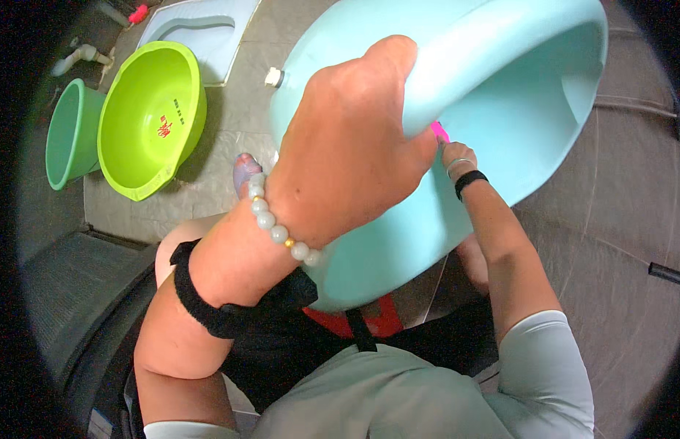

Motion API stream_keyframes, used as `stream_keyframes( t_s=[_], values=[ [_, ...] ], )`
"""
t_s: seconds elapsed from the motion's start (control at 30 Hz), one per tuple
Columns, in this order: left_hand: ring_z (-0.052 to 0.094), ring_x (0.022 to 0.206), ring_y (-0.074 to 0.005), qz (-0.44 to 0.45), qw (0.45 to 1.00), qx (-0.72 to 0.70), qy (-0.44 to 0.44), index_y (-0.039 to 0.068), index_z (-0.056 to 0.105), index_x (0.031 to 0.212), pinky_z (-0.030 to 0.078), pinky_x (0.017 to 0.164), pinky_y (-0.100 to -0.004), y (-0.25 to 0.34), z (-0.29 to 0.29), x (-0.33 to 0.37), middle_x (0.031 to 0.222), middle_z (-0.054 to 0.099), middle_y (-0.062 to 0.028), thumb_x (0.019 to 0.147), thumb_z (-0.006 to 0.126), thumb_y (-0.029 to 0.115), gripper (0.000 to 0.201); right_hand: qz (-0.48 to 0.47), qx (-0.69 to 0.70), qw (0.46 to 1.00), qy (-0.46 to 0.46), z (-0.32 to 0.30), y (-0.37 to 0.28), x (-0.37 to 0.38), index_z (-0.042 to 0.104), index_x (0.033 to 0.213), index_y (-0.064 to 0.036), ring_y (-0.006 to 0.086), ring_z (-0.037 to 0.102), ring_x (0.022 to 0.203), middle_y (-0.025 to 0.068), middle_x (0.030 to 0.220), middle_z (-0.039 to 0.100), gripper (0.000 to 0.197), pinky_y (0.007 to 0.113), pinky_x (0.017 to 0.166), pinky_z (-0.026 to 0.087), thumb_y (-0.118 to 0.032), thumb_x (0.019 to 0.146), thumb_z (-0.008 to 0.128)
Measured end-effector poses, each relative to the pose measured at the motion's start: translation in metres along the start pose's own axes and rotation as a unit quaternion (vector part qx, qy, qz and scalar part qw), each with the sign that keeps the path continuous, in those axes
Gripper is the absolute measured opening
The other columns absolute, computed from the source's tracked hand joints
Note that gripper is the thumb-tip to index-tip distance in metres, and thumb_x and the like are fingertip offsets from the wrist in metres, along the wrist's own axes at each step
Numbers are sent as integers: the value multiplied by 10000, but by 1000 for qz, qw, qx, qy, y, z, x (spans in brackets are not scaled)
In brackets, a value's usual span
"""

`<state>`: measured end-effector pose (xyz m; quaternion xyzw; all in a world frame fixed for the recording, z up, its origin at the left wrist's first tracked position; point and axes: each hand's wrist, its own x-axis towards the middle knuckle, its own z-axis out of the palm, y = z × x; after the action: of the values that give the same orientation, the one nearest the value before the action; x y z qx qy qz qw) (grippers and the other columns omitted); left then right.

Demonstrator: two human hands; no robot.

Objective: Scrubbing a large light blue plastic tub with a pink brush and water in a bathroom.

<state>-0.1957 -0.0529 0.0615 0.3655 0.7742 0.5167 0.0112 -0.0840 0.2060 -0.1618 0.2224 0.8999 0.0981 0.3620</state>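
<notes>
A large light blue plastic tub (501, 139) is tilted up in front of me, with its hollow side facing right. My left hand (351, 139) grips its raised near rim; the thumb and back of the hand show, while the other fingers are hidden. Lower inside the tub, my right hand (458, 155) is closed around a small bright pink thing (439, 132). Most of that pink thing is covered by my hands, so its kind is unclear. A white plug-like knob (274, 77) sticks out from the tub's left side.
At left, a lime green basin (139, 88) leans by a teal bucket (67, 139). Behind them a white squat toilet (208, 29) is set in the grey tiled floor (603, 227). My shoe (246, 172) stands left of the tub. A black bar (668, 276) lies at far right.
</notes>
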Motion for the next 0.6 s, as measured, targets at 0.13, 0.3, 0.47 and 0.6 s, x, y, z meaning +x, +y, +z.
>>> stream_keyframes(
  t_s=[0.13, 0.3, 0.47, 0.6],
  values=[
    [495, 608, -354, 33, 999, 16, -33, 12, 484, 785, 419, 560, -351, 1, 3, 7, 661, 490, -180, 571, 598, 88, 254, -63, 87, 992, -61, 110, -46, 28, 596, 929, -76, 267, 575, 886, 135, 963, 588, 276, 382, 753, 457, -189, 825, 367],
    [499, 612, -353, 19, 998, 22, -48, 18, 483, 777, 417, 558, -347, -10, -8, 1, 651, 486, -171, 574, 594, 97, 245, -91, 71, 988, -101, 77, -105, 6, 577, 975, -95, 252, 569, 907, 95, 990, 583, 301, 363, 753, 458, -231, 851, 339],
    [502, 609, -400, 77, 996, -20, 37, -32, 402, 678, 403, 538, -426, -19, -7, 9, 579, 476, -227, 541, 575, -2, 223, 0, 87, 996, -20, 47, -43, 31, 581, 946, -88, 246, 589, 856, 93, 909, 609, 265, 352, 725, 469, -212, 848, 369],
    [515, 614, -319, 18, 999, 33, -40, 20, 499, 787, 424, 571, -328, -16, -8, 10, 669, 504, -157, 571, 586, 82, 241, -89, 143, 984, -64, 115, -102, 13, 585, 922, -95, 264, 579, 871, 119, 911, 604, 221, 381, 741, 459, -164, 810, 407]
  ],
)
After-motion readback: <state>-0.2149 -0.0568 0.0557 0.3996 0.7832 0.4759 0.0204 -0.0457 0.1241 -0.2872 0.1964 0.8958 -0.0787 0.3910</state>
